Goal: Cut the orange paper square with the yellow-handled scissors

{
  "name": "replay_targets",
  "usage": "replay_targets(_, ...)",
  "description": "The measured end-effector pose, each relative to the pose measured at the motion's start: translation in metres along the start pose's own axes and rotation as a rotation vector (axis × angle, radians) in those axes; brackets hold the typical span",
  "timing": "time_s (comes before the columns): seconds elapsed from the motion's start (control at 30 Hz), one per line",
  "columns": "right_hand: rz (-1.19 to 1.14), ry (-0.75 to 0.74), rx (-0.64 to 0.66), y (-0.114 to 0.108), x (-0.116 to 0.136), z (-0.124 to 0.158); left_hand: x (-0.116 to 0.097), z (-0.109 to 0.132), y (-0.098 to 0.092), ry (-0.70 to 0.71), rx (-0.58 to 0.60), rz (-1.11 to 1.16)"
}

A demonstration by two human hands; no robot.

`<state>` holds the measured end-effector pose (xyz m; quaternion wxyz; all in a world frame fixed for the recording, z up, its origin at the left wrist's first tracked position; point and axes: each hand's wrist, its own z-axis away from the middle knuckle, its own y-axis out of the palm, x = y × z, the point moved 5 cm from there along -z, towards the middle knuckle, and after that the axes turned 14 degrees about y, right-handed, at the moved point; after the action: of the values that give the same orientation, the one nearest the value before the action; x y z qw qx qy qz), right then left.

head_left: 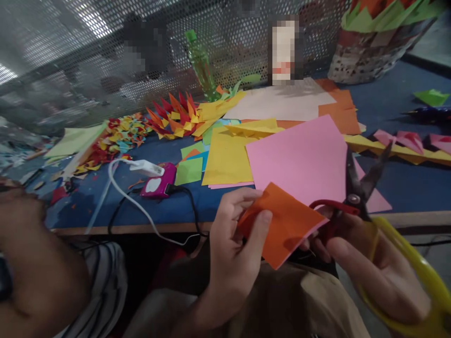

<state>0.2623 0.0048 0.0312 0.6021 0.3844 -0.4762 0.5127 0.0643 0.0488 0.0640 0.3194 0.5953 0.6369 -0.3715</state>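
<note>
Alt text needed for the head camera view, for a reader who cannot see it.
The left hand pinches an orange paper square while the right hand holds open yellow-handled scissors beside it. Behind them, a blue table carries a pink paper sheet and yellow paper sheets.

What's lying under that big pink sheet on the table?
Under the pink sheet a yellow sheet sticks out to its left, with a pink edge below that. The blue table shows around it. Whatever lies beneath its middle is covered.
</note>
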Motion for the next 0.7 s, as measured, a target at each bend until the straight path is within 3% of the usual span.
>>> replay_targets(0.13, 0.031, 0.040, -0.131, 0.005, -0.021, -0.001, 0.000, 0.013, 0.010, 0.059, -0.028, -0.091)
replay_targets(0.23, 0.085, 0.045, -0.238, 0.003, -0.022, -0.005, -0.001, 0.019, 0.011, 0.073, -0.038, -0.127)
replay_targets(0.3, 0.119, 0.006, -0.274, 0.001, -0.013, -0.007, 0.000, 0.020, 0.011, -0.020, -0.015, -0.046)
replay_targets(0.4, 0.159, -0.044, -0.253, -0.003, -0.001, -0.010, -0.002, 0.019, 0.013, -0.268, 0.116, 0.203)
replay_targets(0.53, 0.225, 0.068, -0.288, -0.014, -0.007, -0.015, -0.008, 0.018, 0.012, -0.429, 0.247, 0.333)
replay_targets(0.7, 0.248, 0.119, -0.306, -0.021, -0.014, -0.021, 0.009, 0.022, -0.007, -0.364, 0.081, 0.198)
